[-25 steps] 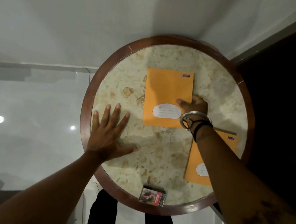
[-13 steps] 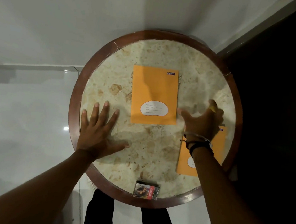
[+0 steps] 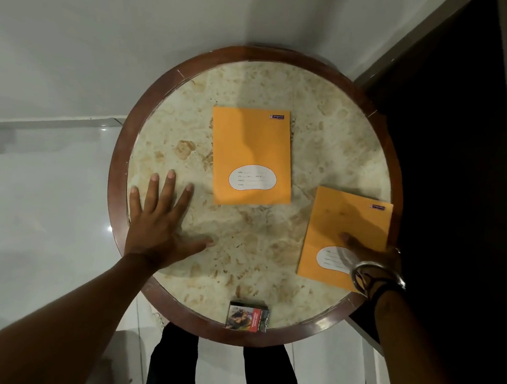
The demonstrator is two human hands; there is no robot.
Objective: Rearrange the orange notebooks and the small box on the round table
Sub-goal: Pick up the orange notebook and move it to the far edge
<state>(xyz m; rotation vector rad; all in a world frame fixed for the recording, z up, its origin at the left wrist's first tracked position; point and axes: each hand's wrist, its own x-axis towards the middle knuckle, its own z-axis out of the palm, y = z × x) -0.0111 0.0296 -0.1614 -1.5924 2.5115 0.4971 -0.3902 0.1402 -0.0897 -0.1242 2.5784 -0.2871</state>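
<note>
On the right edge of the round marble-topped table with a dark wooden rim (image 3: 119, 160), the right hand (image 3: 370, 252) rests on the near orange paper notebook (image 3: 344, 231), thumb across its cover; whether the fingers grip its edge I cannot tell. A second orange notebook (image 3: 251, 154) lies centre-far, apart. The small printed cardboard box (image 3: 248, 316) sits at the near rim. The left hand (image 3: 159, 223) lies flat, spread, holding nothing. Judging by this, the right-hand notebook is the step in hand; shifting it calls for a firm press or pinch.
</note>
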